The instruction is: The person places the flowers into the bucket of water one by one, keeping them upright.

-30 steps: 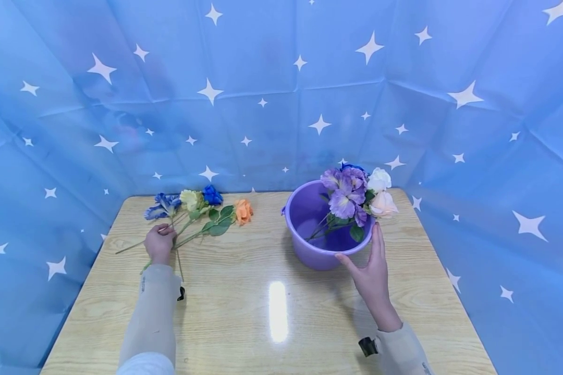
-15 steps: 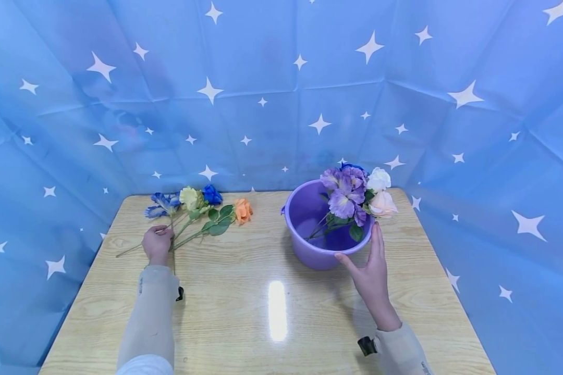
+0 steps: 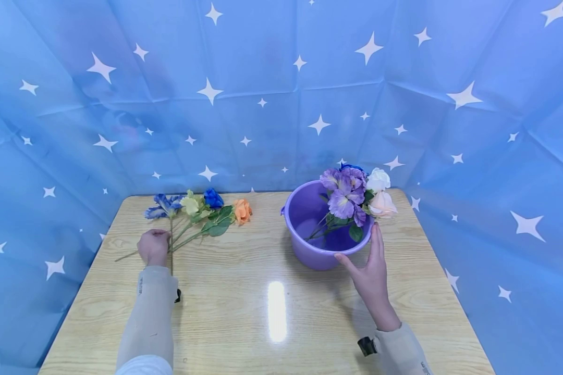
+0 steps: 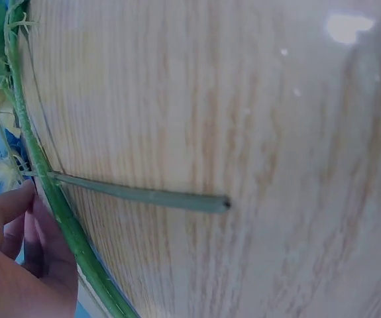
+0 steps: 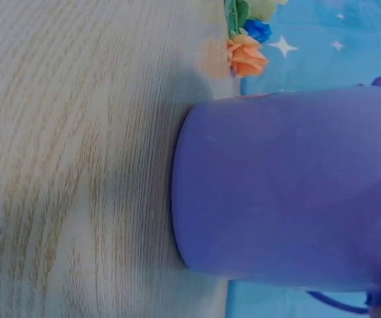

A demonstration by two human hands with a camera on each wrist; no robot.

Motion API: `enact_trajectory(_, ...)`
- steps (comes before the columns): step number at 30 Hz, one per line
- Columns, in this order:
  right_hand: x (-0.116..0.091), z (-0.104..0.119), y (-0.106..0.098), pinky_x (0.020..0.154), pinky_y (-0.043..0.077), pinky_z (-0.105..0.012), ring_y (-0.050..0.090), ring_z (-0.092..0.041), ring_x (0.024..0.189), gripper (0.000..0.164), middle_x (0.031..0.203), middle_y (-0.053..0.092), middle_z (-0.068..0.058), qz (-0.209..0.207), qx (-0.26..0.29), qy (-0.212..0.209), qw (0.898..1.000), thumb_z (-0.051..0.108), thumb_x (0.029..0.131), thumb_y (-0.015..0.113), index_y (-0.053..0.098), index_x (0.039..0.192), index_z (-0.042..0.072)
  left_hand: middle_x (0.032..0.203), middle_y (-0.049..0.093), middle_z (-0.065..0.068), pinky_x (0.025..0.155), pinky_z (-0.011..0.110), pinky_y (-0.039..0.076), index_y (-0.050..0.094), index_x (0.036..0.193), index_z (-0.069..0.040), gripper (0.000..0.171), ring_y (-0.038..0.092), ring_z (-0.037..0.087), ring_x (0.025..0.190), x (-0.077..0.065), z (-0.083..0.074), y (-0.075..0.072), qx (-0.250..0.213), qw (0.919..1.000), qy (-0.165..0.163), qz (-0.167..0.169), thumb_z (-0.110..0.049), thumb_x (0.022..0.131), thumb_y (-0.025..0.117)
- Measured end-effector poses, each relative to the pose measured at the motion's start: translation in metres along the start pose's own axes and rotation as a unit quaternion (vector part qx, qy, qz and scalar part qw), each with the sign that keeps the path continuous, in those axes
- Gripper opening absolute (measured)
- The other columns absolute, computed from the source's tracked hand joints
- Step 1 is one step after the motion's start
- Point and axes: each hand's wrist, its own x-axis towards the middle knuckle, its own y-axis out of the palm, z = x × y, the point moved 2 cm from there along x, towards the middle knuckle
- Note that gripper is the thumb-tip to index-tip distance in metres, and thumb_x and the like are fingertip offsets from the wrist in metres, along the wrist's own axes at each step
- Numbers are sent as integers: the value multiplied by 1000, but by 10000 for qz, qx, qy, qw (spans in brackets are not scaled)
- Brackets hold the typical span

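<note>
My left hand (image 3: 153,247) is over the artificial flower stems at the left, its thumb and fingertips together at the crossing stems. In the left wrist view a green stem (image 4: 71,225) runs right by the fingertips; a grey-green stem (image 4: 144,195) lies across the wood. I cannot tell exactly which stem is pinched. Blooms lie beyond: a blue iris (image 3: 161,207), a pale yellow flower (image 3: 191,203), a blue rose (image 3: 213,198) and an orange rose (image 3: 242,211). My right hand (image 3: 371,276) rests on a purple bucket (image 3: 316,257), thumb and straight fingers spread at the rim.
Purple irises (image 3: 344,195), a white rose (image 3: 378,179), a pale pink rose (image 3: 382,204) and a blue bloom lean from the bucket's right side. The wooden table (image 3: 230,312) meets a blue starry cloth (image 3: 258,120) behind and at both sides.
My left hand has drawn slightly left and toward me over the stems. The pale yellow flower has turned and shifted a little. My right hand and the bucket stay put.
</note>
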Motion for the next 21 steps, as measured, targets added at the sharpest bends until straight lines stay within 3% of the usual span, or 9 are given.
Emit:
enact_trajectory(7,0,1,-1,125,17,-55,11,-29,156,112,169,8,-8,22,-1,-45,10000,28,79,85,10,161,13,110,71,18,72,41,49,73,112,-6,24,59,33,97,0,2,-1,143,9996,209,148,-22,97,63)
enact_trajectory(15,0,1,-1,125,17,-55,11,-28,156,112,169,8,-5,32,9,-39,10000,29,80,85,9,161,15,110,70,19,72,34,44,72,111,-4,23,61,30,93,1,7,1,3,9970,755,153,-20,98,63)
enact_trajectory(21,0,0,-1,126,17,-55,10,-28,156,112,169,7,-3,44,8,-33,10000,29,80,85,9,161,16,110,70,20,67,28,44,72,112,-4,22,61,26,90,1,8,-1,-130,9957,906,151,-18,98,62)
